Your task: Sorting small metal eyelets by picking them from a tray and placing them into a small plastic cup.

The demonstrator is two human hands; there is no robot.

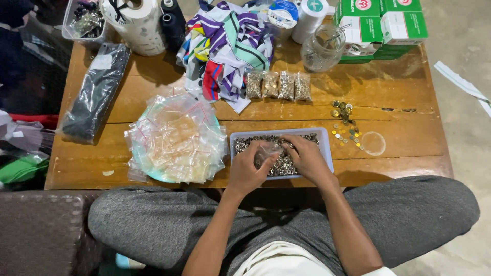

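A pale blue tray [327, 148] full of small metal eyelets [284, 166] sits at the table's near edge. My left hand [248, 168] holds a small clear plastic bag [266, 152] over the tray. My right hand [304, 156] rests in the eyelets beside that bag, fingers curled on some of them. Left of the tray a heap of empty clear zip bags [176, 138] lies on a teal plate. Several filled bags of eyelets [279, 85] stand in a row behind the tray.
Loose gold and silver eyelets [345, 122] and a clear lid [374, 143] lie at right. Striped fabric strips [227, 43], a glass jar [321, 48], green-white boxes [383, 23], thread spools [171, 20], paper rolls [138, 23] and a dark bagged bundle [94, 92] crowd the wooden table [399, 97].
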